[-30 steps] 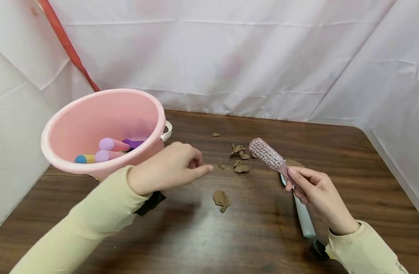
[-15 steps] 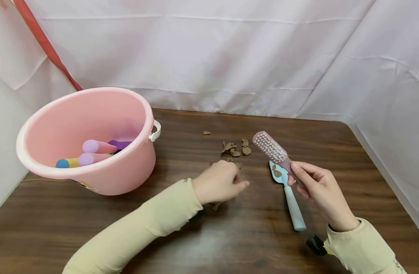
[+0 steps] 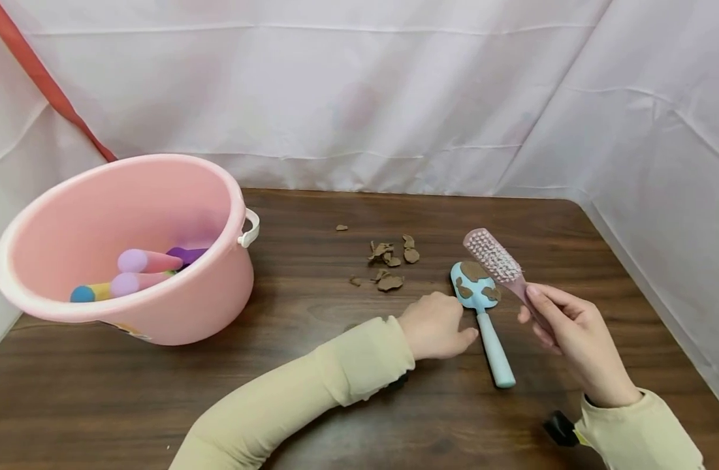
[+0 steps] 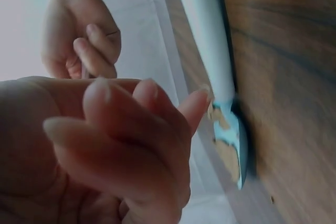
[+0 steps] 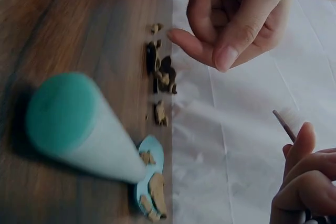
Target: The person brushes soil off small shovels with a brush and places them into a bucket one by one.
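Note:
In the head view, my right hand [image 3: 579,343] pinches a small pink brush [image 3: 495,256] by its handle, its white bristles facing up. A light blue garden trowel [image 3: 495,352] lies on the table, with brown clay-like flakes [image 3: 473,269] stuck to its blade. Over the table just left of the trowel handle is my left hand [image 3: 434,326], holding nothing. Its fingers are loosely curled in the left wrist view, close beside the trowel [image 4: 207,35]. The right wrist view shows the empty left hand [image 5: 244,22] above the table.
Several brown flakes [image 3: 390,282] lie scattered beyond my left hand on the dark wooden table [image 3: 300,274]. A pink bucket [image 3: 224,287] at the left holds toys with purple, pink, yellow and blue parts. White curtains [image 3: 312,98] hang behind and to the right.
My left hand has swept rightward from beside the bucket to the trowel handle. The view has turned right. The brush stays in my right hand, and the trowel blade now shows more fully.

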`<state>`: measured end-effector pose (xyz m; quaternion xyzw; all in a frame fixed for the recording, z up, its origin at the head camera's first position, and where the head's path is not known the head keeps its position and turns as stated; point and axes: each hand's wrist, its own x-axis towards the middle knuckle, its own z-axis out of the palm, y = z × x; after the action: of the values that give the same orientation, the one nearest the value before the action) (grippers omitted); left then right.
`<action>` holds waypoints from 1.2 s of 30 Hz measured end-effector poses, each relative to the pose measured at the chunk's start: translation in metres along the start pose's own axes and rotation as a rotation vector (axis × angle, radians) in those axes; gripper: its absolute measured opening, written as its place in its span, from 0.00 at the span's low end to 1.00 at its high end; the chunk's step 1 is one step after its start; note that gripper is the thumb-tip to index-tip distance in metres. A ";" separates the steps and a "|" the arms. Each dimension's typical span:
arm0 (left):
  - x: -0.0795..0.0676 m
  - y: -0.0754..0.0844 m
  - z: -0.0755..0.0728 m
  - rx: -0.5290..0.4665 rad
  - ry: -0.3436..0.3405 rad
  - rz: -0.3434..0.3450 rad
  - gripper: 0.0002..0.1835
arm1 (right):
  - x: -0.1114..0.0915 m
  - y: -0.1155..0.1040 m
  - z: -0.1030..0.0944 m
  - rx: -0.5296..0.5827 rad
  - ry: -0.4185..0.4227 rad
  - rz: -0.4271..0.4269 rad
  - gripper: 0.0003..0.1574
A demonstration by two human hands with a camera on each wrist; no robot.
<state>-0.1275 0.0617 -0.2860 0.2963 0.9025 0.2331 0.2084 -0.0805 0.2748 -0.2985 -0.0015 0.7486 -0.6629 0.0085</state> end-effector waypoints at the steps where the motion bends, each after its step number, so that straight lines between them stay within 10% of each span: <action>1: 0.003 0.002 0.003 0.005 -0.006 -0.004 0.27 | -0.002 0.001 -0.002 0.007 0.011 0.006 0.12; 14: 0.038 0.027 0.037 0.129 -0.042 -0.158 0.23 | -0.017 0.013 -0.022 0.078 0.083 0.056 0.13; 36: 0.056 0.032 0.050 0.190 -0.057 -0.153 0.21 | -0.024 0.028 -0.036 0.106 0.146 0.041 0.12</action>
<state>-0.1284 0.1351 -0.3221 0.2515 0.9342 0.1213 0.2219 -0.0567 0.3140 -0.3215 0.0625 0.7111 -0.6995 -0.0323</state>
